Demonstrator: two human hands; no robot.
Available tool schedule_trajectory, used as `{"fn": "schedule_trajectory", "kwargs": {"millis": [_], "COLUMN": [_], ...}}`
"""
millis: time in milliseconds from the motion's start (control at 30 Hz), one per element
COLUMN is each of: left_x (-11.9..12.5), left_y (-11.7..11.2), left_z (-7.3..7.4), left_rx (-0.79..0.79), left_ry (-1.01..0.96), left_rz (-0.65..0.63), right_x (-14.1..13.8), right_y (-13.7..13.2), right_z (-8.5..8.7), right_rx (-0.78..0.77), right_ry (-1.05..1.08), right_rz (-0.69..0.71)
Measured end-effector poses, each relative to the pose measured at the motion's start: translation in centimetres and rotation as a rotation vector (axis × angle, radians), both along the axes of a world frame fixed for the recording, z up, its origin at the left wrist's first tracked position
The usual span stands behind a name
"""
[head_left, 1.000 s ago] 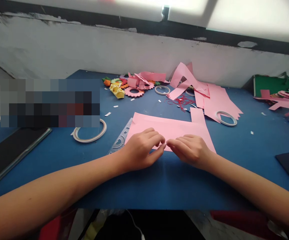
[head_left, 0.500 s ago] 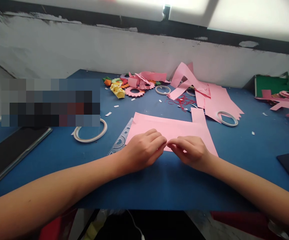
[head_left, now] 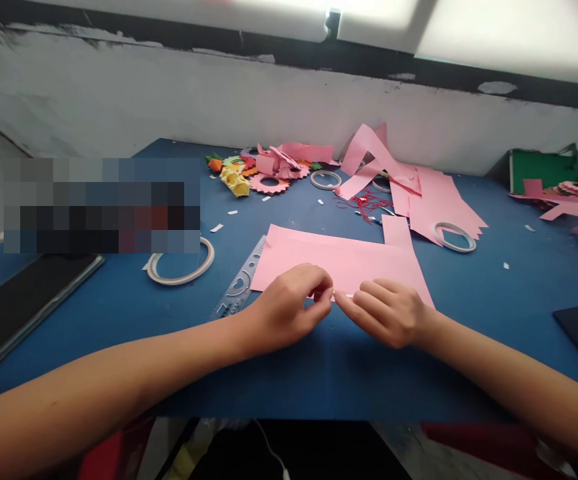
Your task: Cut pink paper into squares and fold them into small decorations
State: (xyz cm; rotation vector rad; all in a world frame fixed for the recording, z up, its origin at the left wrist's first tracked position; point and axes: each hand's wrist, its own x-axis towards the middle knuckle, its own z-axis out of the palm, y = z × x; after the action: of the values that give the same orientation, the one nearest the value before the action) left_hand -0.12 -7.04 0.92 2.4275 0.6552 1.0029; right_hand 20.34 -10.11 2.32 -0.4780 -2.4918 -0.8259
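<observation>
One pink sheet [head_left: 339, 259] lies partly under the fingers [head_left: 375, 303].

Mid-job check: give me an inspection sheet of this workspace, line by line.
Surface: blue table, small white scraps scattered.
Job's things: pink sheet on the table; clear ruler at its left edge.
Clutter: tape rings, red threads, coloured paper pieces.
Grip: left hand and right hand at the sheet's near edge, fingertips close together; contents unclear.
Cables: white cable below the table's near edge.
Surroundings: pale wall behind; left side partly pixelated.
</observation>
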Motion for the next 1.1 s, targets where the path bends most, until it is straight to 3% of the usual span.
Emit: {"fn": "schedule_trajectory", "kwargs": {"millis": [133, 267, 367, 567, 700, 867, 1100], "left_x": [0.0, -0.3, -0.4, -0.4, -0.4, -0.4, -0.3], "left_y": [0.2, 0.4, 0.4, 0.6, 0.6, 0.5, 0.4], "left_z": [0.3, 0.5, 0.4, 0.0, 0.2, 0.4, 0.4], "left_rx": [-0.057, -0.007, 0.062, 0.359, 0.393, 0.314, -0.121], "left_ry": [0.007, 0.018, 0.032, 0.067, 0.080, 0.122, 0.084], "left_rz": [-0.002, 0.004, -0.011, -0.011, -0.020, -0.051, -0.064], "right_x": [0.1, 0.5, 0.4, -0.2, -0.1, 0.0, -0.2], "right_y": [0.3, 0.7, 0.7, 0.4, 0.4, 0.3, 0.0], "right_z": [-0.2, -0.9, -1.1, -1.3, -1.5, -1.7, -1.7], "right_rx": [-0.010, -0.097, -0.159, -0.278, -0.303, -0.339, -0.304], "right_ry": [0.020, 0.102, 0.163, 0.278, 0.302, 0.306, 0.263], "right_rz": [-0.018, -0.082, -0.109, -0.087, -0.101, -0.110, -0.120]}}
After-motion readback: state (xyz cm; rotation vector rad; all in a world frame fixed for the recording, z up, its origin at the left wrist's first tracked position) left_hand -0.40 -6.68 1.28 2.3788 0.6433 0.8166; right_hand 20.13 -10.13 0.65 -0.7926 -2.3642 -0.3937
